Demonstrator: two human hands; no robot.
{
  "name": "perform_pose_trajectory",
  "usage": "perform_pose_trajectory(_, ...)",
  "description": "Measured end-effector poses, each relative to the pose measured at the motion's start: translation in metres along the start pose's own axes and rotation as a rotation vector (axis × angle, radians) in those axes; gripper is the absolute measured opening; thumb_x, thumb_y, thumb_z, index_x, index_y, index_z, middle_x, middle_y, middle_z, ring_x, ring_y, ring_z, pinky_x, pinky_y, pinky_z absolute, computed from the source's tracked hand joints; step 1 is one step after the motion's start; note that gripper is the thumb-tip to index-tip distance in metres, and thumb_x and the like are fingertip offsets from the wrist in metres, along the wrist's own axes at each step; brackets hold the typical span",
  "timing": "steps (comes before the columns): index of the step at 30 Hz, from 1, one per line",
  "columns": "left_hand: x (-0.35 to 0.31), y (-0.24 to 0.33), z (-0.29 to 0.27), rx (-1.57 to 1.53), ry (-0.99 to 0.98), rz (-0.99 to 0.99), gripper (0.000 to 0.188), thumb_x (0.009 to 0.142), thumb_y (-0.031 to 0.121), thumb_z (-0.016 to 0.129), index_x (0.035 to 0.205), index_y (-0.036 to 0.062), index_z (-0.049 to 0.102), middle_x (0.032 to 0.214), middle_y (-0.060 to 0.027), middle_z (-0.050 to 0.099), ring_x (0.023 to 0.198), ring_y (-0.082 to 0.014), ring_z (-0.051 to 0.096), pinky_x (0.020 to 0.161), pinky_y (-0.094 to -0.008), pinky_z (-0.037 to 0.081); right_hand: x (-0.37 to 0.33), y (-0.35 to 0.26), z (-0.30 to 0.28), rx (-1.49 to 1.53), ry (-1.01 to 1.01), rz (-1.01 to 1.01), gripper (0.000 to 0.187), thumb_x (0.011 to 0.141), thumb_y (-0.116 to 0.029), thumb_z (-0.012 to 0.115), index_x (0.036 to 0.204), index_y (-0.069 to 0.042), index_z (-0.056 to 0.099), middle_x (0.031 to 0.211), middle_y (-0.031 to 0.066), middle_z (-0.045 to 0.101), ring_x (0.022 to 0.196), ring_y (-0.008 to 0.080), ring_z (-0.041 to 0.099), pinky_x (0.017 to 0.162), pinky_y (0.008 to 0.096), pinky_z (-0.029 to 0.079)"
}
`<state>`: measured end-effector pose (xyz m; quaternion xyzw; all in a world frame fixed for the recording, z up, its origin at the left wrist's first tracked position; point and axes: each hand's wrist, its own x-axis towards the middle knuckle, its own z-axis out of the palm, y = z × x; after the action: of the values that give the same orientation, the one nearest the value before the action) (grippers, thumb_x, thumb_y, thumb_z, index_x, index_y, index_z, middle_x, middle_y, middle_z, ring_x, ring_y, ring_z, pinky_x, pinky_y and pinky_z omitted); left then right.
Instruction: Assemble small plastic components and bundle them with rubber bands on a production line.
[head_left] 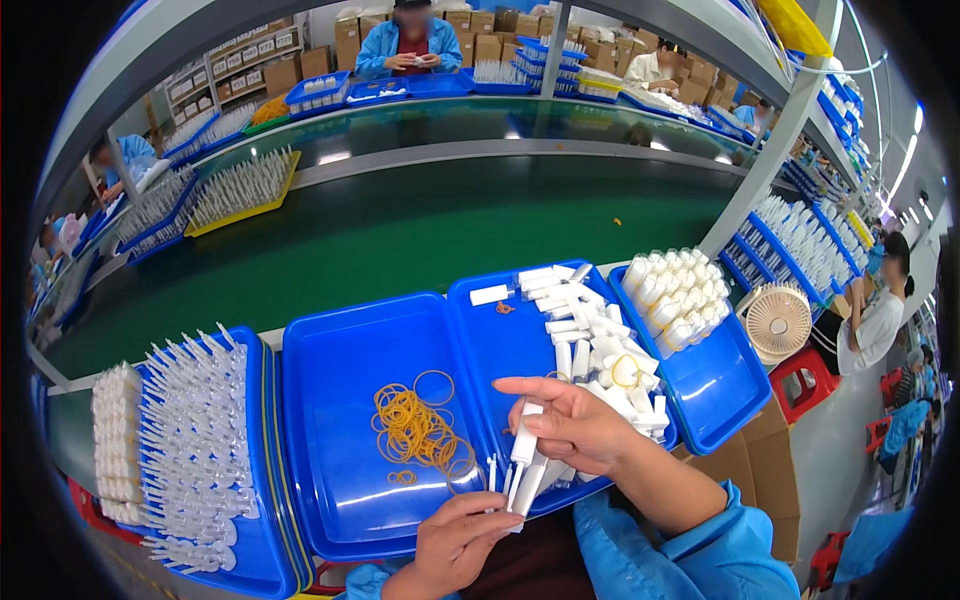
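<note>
Low in the middle, my left hand [465, 535] is closed round a small bundle of slim white plastic pieces [530, 483], with thin white sticks standing up beside them. Just above, my right hand [575, 425] pinches a white rectangular piece [526, 435] between thumb and fingers, its index finger stretched out to the left. The lower end of that piece meets the bundle. Loose yellow rubber bands [412, 425] lie in a blue tray [340, 345] to the left of my hands. Behind my right hand, many similar white pieces [585, 310] are heaped in another blue tray [475, 330].
At left, stacked blue trays [262, 560] carry rows of clear, thin-tipped parts [195, 440]. Banded white bundles [675, 295] stand in the right tray [715, 390], near a small fan [778, 322]. A green conveyor belt [450, 220] runs beyond; a co-worker [410, 45] sits across it.
</note>
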<state>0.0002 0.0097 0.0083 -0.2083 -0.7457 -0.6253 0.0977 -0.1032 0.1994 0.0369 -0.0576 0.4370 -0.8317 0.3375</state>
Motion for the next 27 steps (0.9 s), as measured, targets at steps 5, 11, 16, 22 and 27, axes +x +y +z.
perform_pose_trajectory(5, 0.005, 0.004, 0.004, -0.028, 0.016, -0.004, 0.014, 0.074, -0.001, 0.064, 0.087, 0.0036, 0.066, 0.094, -0.0117, 0.060, 0.079, -0.0240, 0.061, 0.068, -0.0294, 0.048, -0.002, -0.003, 0.001, 0.048, -0.021, -0.061, 0.029, 0.086, -0.010, 0.056, 0.113, -0.001, 0.048, 0.085, 0.0068, 0.055, 0.054, 0.0038, 0.040, 0.044, 0.0161, 0.028)
perform_pose_trajectory(11, 0.006, 0.004, 0.009, -0.090, -0.030, 0.000, 0.012, 0.076, -0.001, 0.062, 0.088, 0.0024, 0.066, 0.095, -0.0117, 0.060, 0.078, -0.0222, 0.062, 0.068, -0.0288, 0.049, -0.002, 0.004, 0.000, 0.043, 0.049, -0.086, 0.014, 0.086, -0.013, 0.055, 0.096, -0.004, 0.050, 0.079, 0.0058, 0.052, 0.054, 0.0047, 0.036, 0.044, 0.0166, 0.026)
perform_pose_trajectory(16, 0.006, 0.002, 0.009, -0.131, -0.038, -0.045, 0.013, 0.076, -0.002, 0.062, 0.088, 0.0021, 0.065, 0.094, -0.0118, 0.060, 0.079, -0.0227, 0.062, 0.069, -0.0286, 0.049, -0.003, 0.004, 0.003, 0.019, 0.116, -0.090, 0.019, 0.085, -0.008, 0.054, 0.103, -0.004, 0.050, 0.083, 0.0043, 0.053, 0.062, 0.0056, 0.048, 0.051, 0.0166, 0.037)
perform_pose_trajectory(22, 0.007, 0.002, 0.005, -0.074, -0.005, -0.046, 0.013, 0.076, -0.002, 0.061, 0.087, 0.0028, 0.066, 0.095, -0.0120, 0.060, 0.082, -0.0229, 0.060, 0.071, -0.0290, 0.047, -0.006, 0.001, 0.000, -0.001, 0.100, -0.006, 0.034, 0.085, -0.009, 0.055, 0.118, -0.002, 0.047, 0.087, 0.0010, 0.054, 0.074, 0.0070, 0.055, 0.066, 0.0204, 0.045)
perform_pose_trajectory(27, 0.004, -0.004, 0.004, -0.066, -0.022, -0.067, 0.012, 0.077, 0.002, 0.062, 0.089, 0.0045, 0.065, 0.094, -0.0110, 0.060, 0.082, -0.0208, 0.058, 0.071, -0.0283, 0.046, -0.011, -0.003, -0.001, -0.346, 0.092, -0.160, 0.045, 0.086, -0.007, 0.055, 0.129, -0.002, 0.041, 0.090, 0.0011, 0.056, 0.080, 0.0062, 0.054, 0.073, 0.0203, 0.045)
